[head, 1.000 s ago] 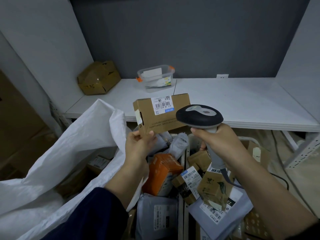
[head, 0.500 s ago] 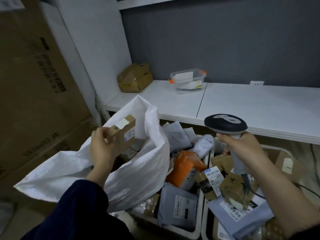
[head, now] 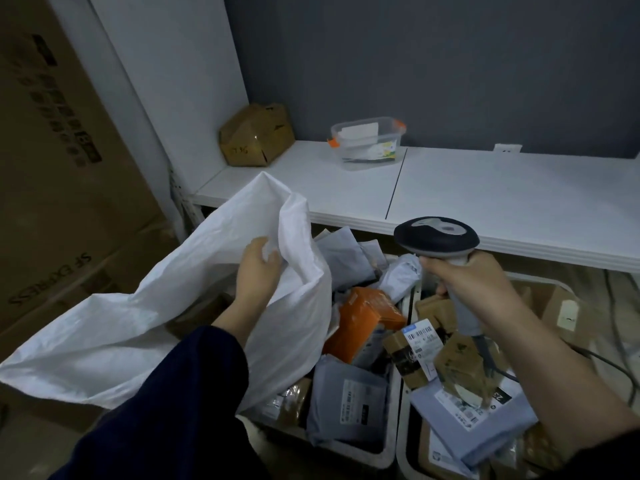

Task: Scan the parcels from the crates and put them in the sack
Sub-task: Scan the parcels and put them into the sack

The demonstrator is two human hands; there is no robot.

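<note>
- A dark grey wall [head: 415, 64] backs one long white shelf [head: 502, 195]. Tall cardboard cartons [head: 52, 168] are stacked at the left.
- Nearest, two pale crates stand side by side below the shelf, the left crate [head: 329, 448] and the right crate [head: 404, 455]. Both are heaped with parcels.
- The left crate holds one orange box [head: 363, 323] and one grey mailer bag [head: 346, 403] among others.
- In the right crate, one pale blue mailer bag [head: 478, 420] lies partly under small brown boxes [head: 460, 365].
- The right hand [head: 474, 282] is wrapped round the handle of one scanner [head: 438, 237], held over the right crate.
- The left hand [head: 258, 268] is in the open mouth of one white sack [head: 138, 323], which touches the left crate. Its fingers bend against a fold of the cloth, but I cannot tell whether they pinch it.
- Farthest, on the shelf, sit one crumpled cardboard box [head: 256, 136] and one clear tub [head: 369, 142] with two orange clips.
</note>
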